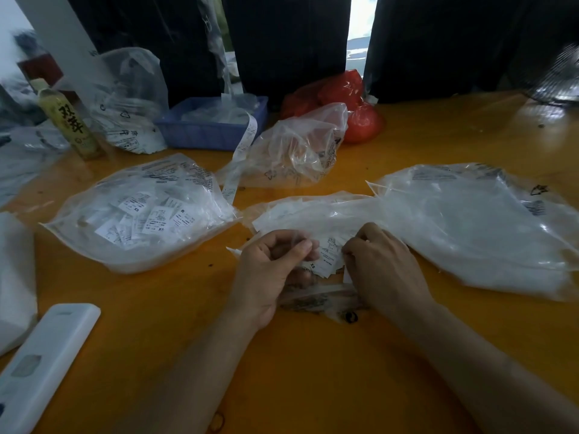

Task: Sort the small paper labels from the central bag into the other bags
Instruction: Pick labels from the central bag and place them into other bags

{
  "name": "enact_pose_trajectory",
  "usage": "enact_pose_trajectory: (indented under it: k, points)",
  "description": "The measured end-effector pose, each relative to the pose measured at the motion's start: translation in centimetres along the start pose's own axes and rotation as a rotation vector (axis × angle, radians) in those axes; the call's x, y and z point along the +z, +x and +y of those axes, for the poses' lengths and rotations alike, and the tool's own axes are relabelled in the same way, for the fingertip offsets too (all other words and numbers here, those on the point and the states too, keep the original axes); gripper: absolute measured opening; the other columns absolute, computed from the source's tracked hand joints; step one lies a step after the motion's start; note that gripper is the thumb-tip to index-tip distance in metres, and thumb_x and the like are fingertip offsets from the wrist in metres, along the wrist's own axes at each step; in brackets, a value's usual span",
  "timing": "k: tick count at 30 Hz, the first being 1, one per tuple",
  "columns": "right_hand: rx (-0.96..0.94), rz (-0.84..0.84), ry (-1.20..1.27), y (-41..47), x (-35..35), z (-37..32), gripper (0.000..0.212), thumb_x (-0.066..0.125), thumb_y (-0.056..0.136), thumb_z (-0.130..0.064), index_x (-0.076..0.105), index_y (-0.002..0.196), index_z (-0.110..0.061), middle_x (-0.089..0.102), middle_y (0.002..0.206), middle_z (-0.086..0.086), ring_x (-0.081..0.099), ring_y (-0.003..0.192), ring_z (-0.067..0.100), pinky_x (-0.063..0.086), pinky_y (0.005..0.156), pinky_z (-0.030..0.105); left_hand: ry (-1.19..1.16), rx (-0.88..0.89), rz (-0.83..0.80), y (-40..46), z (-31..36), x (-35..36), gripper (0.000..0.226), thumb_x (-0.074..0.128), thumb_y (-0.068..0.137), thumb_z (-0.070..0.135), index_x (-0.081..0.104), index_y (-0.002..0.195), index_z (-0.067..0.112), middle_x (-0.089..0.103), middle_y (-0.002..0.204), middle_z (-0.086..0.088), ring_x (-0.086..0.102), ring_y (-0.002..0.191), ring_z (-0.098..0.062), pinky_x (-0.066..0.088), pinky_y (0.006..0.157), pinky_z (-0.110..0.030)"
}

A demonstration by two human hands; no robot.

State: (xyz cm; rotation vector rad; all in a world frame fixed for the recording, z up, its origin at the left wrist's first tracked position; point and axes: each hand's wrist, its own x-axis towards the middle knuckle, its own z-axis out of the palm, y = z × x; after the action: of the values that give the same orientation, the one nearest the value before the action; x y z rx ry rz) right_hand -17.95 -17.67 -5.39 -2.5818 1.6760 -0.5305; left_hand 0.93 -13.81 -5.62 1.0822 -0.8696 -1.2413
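Clear plastic central bag [313,214]: left hand [272,270] curled pinching its film, right hand [382,264] curled on small paper labels [326,261] at its mouth. Labels likely light, flimsy; pinch edges. Left of it one filled bag [141,211], behind one bag [297,148], right one bag [476,220].

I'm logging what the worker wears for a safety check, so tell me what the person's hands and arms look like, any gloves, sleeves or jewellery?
Both the left hand and the right hand are bare: no gloves, no rings visible on the fingers. Both forearms are uncovered as far as the frame shows, with no sleeves, watch or bracelet in view. The nails look short and unpainted, though the picture is soft there.
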Motion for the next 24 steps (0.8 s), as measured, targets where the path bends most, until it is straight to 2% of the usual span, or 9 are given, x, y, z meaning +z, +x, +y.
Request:
enact_pose_trajectory:
  k: [2,5,7,12,13,15,18,21,24]
  points:
    - [0.024,0.03,0.094,0.1,0.0,0.1,0.018,0.06,0.1,-0.026,0.074,0.11,-0.018,0.062,0.11,0.0,0.06,0.091,0.016,0.054,0.079,0.031,-0.017,0.002,0.004,0.1,0.0,0.0,0.017,0.081,0.079,0.014,0.08,0.096,0.013,0.081,0.102,-0.016,0.08,0.093,-0.024,0.062,0.066,-0.022]
    - [0.109,0.108,0.294,0.0,-0.3,0.2,0.002,0.07,0.094,-0.022,0.071,0.094,-0.022,0.059,0.099,-0.009,0.057,0.078,0.004,0.041,0.068,0.015,-0.047,0.007,0.0,0.1,0.0,0.1,0.017,0.082,0.076,0.012,0.081,0.093,0.011,0.08,0.103,-0.019,0.079,0.096,-0.029,0.062,0.079,-0.024]
    - [0.179,0.085,0.387,-0.1,-0.5,0.5,0.012,0.074,0.092,-0.026,0.065,0.085,-0.029,0.057,0.093,-0.016,0.053,0.074,-0.003,0.032,0.063,0.008,-0.044,0.004,-0.01,0.1,0.0,0.1,0.016,0.082,0.077,0.017,0.082,0.093,0.013,0.08,0.104,-0.019,0.079,0.099,-0.032,0.062,0.081,-0.025]
    - [0.334,0.017,0.754,-0.6,-2.0,1.3,0.012,0.078,0.078,-0.051,0.07,0.076,-0.043,0.066,0.069,-0.026,0.062,0.062,-0.006,0.041,0.044,0.009,-0.085,-0.022,-0.03,0.0,0.1,0.0,0.026,0.076,0.084,0.024,0.08,0.102,0.006,0.079,0.107,-0.02,0.078,0.104,-0.034,0.062,0.085,-0.026]
    - [0.368,0.053,0.866,-0.7,-2.3,1.5,0.012,0.077,0.079,-0.053,0.073,0.079,-0.041,0.068,0.069,-0.026,0.062,0.06,-0.007,0.042,0.046,0.01,-0.081,-0.024,-0.034,0.0,0.1,0.0,0.025,0.076,0.084,0.023,0.08,0.102,0.006,0.079,0.107,-0.02,0.078,0.105,-0.034,0.063,0.085,-0.027]
    - [0.426,0.117,1.069,-0.9,-2.4,2.0,0.021,0.071,0.087,-0.052,0.075,0.087,-0.031,0.068,0.064,-0.009,0.055,0.05,0.001,0.043,0.049,0.016,-0.075,-0.029,-0.047,-0.1,0.1,0.1,0.021,0.077,0.084,0.019,0.082,0.101,0.008,0.079,0.108,-0.02,0.077,0.105,-0.033,0.063,0.086,-0.029]
    - [0.482,0.15,1.28,-0.9,-2.4,2.4,0.022,0.066,0.097,-0.038,0.071,0.098,-0.017,0.069,0.066,0.008,0.061,0.057,0.018,0.052,0.055,0.024,-0.059,-0.033,-0.053,-0.2,0.2,0.1,0.018,0.078,0.082,0.017,0.084,0.098,0.011,0.08,0.107,-0.019,0.078,0.103,-0.031,0.063,0.082,-0.027]
    - [0.512,0.139,1.404,-0.8,-2.3,2.5,0.015,0.068,0.096,-0.021,0.07,0.105,-0.01,0.074,0.079,0.01,0.071,0.07,0.022,0.061,0.065,0.03,-0.048,-0.039,-0.058,-0.2,0.2,0.2,0.019,0.08,0.079,0.016,0.085,0.098,0.014,0.08,0.106,-0.018,0.079,0.102,-0.029,0.063,0.08,-0.026]
    - [0.433,0.155,1.345,-0.9,-2.2,2.4,0.01,0.073,0.092,-0.011,0.073,0.101,-0.015,0.077,0.089,0.004,0.075,0.081,0.019,0.062,0.074,0.028,-0.059,-0.037,-0.061,-0.2,0.2,0.1,0.019,0.081,0.079,0.015,0.085,0.097,0.015,0.08,0.106,-0.019,0.079,0.103,-0.031,0.063,0.082,-0.026]
